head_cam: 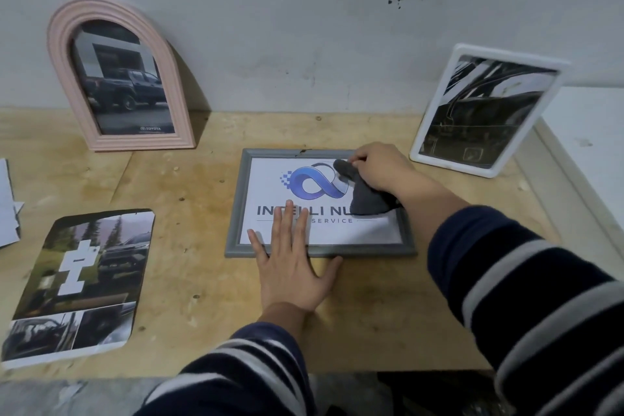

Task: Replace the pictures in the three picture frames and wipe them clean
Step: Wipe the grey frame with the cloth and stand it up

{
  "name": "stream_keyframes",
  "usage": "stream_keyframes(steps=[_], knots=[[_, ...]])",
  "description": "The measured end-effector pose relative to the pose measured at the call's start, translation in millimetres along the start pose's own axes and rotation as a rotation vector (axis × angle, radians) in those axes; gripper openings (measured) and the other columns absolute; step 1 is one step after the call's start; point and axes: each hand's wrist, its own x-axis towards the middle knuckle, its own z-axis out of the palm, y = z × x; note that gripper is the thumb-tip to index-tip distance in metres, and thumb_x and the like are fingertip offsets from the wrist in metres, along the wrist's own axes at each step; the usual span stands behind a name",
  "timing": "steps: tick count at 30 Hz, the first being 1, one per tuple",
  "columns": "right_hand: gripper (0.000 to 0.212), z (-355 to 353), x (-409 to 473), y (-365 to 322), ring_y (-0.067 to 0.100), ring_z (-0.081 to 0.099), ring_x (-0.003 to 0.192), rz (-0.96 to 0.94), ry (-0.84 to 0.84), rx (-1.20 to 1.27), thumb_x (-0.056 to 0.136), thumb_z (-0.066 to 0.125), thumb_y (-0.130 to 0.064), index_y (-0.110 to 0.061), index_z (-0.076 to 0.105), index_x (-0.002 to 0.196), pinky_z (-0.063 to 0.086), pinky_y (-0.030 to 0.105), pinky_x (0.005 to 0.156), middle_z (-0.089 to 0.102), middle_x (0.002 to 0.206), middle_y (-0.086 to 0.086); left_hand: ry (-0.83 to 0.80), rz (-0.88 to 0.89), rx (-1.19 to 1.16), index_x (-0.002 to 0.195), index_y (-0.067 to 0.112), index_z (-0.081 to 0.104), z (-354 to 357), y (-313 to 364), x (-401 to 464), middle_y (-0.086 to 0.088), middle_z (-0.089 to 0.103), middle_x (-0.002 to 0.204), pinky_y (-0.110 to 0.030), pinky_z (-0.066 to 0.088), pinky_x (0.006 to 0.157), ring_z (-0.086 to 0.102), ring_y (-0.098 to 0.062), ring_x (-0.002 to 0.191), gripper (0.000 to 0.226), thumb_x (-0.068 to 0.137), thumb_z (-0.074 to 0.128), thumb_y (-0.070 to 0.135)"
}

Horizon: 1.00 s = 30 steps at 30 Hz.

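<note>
Head view: I am wiping the grey frame [320, 203], which lies flat on the worktop [189, 179].

My right hand [380, 167] clenches a dark cloth [364, 194] on the glass at the frame's 2 o'clock corner; my left hand [290, 263] lies flat and released, pressing the near rail at 7 o'clock. I judge a hard stroke could skate the frame toward the white frame [486, 111] leaning at 2 o'clock and tip it. The pink arched frame [118, 74] leans at 10 o'clock, a loose photo sheet [84, 280] lies at 9; neither blocks me.

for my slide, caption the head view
Left hand steadies grey frame; right hand wipes it with cloth.
</note>
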Motion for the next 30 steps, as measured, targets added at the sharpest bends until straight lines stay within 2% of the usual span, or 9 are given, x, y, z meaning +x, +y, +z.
stream_keyframes(steps=[4,7,11,15,25,28,30], knots=[[0.026,10,24,11,0.031,0.057,0.106,0.037,0.088,-0.092,0.095,0.049,-0.019,-0.024,0.07,0.109,0.045,0.032,0.086,0.057,0.119,0.007,0.016,-0.009,-0.001,0.153,0.028,0.009,3,0,2,0.004,0.002,0.162,-0.056,-0.011,0.115,-0.003,-0.017,0.15,0.09,0.082,0.038,0.075],[0.033,25,24,22,0.029,0.058,0.105,0.065,0.096,-0.149,0.091,0.049,-0.013,-0.026,0.07,0.113,0.045,0.03,0.079,0.062,0.117,0.003,0.019,-0.005,0.025,0.153,0.026,0.011,5,0,3,0.002,0.003,0.162,-0.056,-0.011,0.115,0.0,-0.02,0.15,0.09,0.082,0.038,0.074],[0.033,25,13,23,0.025,0.061,0.097,0.026,0.001,-0.204,0.091,0.05,-0.013,-0.028,0.072,0.109,0.046,0.027,0.074,0.066,0.113,0.001,0.019,-0.006,0.025,0.153,0.026,0.012,5,0,2,0.001,0.005,0.162,-0.055,-0.011,0.115,0.002,-0.021,0.15,0.091,0.081,0.041,0.073],[0.035,28,-9,27,0.022,0.06,0.103,-0.021,-0.046,-0.274,0.094,0.048,-0.012,-0.03,0.071,0.113,0.048,0.026,0.076,0.066,0.119,-0.003,0.02,-0.018,0.025,0.152,0.025,0.012,3,0,1,0.001,0.006,0.162,-0.056,-0.008,0.115,0.002,-0.021,0.15,0.091,0.081,0.04,0.074],[0.032,34,-61,28,0.019,0.059,0.099,-0.024,-0.225,-0.23,0.091,0.048,-0.015,-0.028,0.073,0.106,0.051,0.029,0.08,0.067,0.113,-0.003,0.017,-0.016,0.047,0.152,0.022,0.019,2,0,-1,-0.003,0.011,0.162,-0.055,-0.003,0.115,0.005,-0.023,0.149,0.089,0.081,0.035,0.075],[0.027,21,-64,31,0.018,0.06,0.102,-0.016,-0.342,-0.115,0.089,0.055,-0.012,-0.021,0.076,0.103,0.051,0.029,0.085,0.07,0.11,-0.002,0.017,-0.002,0.046,0.151,0.021,0.021,2,0,-2,-0.003,0.015,0.161,-0.055,-0.001,0.116,0.007,-0.023,0.149,0.089,0.081,0.036,0.073],[0.024,2,-56,36,0.018,0.059,0.106,0.036,-0.345,0.016,0.092,0.057,-0.011,-0.017,0.075,0.108,0.047,0.025,0.088,0.069,0.111,-0.002,0.029,0.004,0.037,0.151,0.023,0.018,1,1,0,-0.003,0.014,0.161,-0.055,-0.001,0.115,0.007,-0.023,0.149,0.088,0.081,0.036,0.073]])
